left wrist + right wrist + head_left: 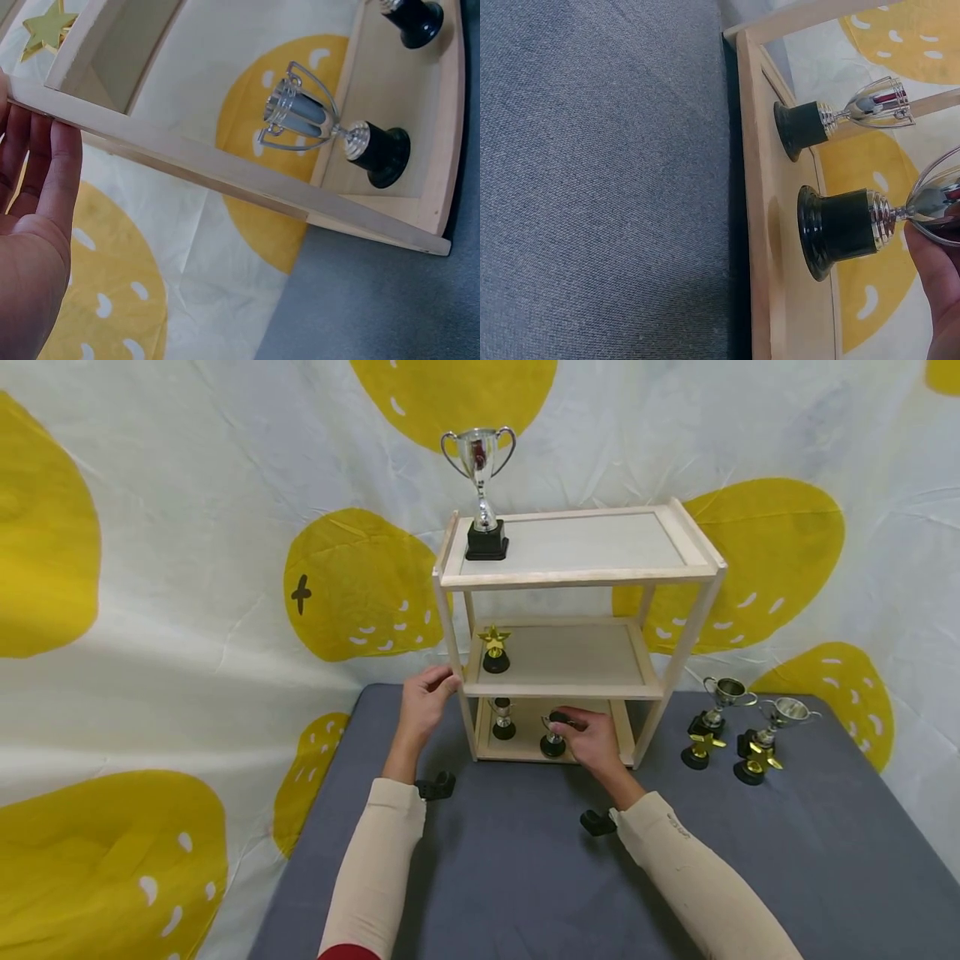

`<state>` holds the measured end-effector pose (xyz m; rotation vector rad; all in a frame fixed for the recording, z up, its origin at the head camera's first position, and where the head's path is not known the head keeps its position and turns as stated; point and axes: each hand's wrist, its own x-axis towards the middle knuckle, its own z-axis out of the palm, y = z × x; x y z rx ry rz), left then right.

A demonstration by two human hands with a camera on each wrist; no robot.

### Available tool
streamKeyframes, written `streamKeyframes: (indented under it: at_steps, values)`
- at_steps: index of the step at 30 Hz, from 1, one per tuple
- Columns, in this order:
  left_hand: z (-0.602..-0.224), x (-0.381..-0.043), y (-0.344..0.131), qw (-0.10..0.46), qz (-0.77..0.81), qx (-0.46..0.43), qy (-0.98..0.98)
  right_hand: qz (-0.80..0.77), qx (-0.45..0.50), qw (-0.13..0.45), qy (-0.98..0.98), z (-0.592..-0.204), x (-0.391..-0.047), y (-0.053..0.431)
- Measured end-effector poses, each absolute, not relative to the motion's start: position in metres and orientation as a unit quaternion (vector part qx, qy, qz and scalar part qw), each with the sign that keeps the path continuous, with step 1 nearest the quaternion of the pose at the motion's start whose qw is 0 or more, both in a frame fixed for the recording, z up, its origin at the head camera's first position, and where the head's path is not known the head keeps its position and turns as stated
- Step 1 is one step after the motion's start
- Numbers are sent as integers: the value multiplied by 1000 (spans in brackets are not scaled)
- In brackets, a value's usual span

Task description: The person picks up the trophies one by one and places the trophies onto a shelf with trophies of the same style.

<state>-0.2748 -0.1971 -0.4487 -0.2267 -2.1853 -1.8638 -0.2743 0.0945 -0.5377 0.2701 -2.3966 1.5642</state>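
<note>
My left hand (423, 708) holds the left post (180, 161) of a small wooden shelf (581, 579), its fingers against the wood in the left wrist view. At the bottom tier my right hand (596, 745) pinches a small silver trophy cup (847, 225) near its bowl, the black base downward. Whether that base touches the board, I cannot tell. To its left a matching silver trophy cup (503, 718) stands upright on the same tier. A gold star trophy (495, 649) stands on the middle tier, and a tall silver trophy cup (486, 497) on the top one.
On the grey table (495, 868), right of the shelf, stand two more trophy cups (726, 697) and two gold star trophies (696, 752). Behind hangs a white cloth (225, 568) with yellow shapes. Each wrist carries a black device (597, 822).
</note>
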Motion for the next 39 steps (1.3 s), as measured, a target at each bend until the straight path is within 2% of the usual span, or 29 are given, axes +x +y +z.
streamKeyframes:
  at_steps: [27,39]
  values:
    - [-449,-275,-198,125,-640,-73,-754,558,75,120,-818,-541,-286,77]
    - [-450,-276,-197,126,-641,-72,-754,543,112,132,-822,-547,-295,77]
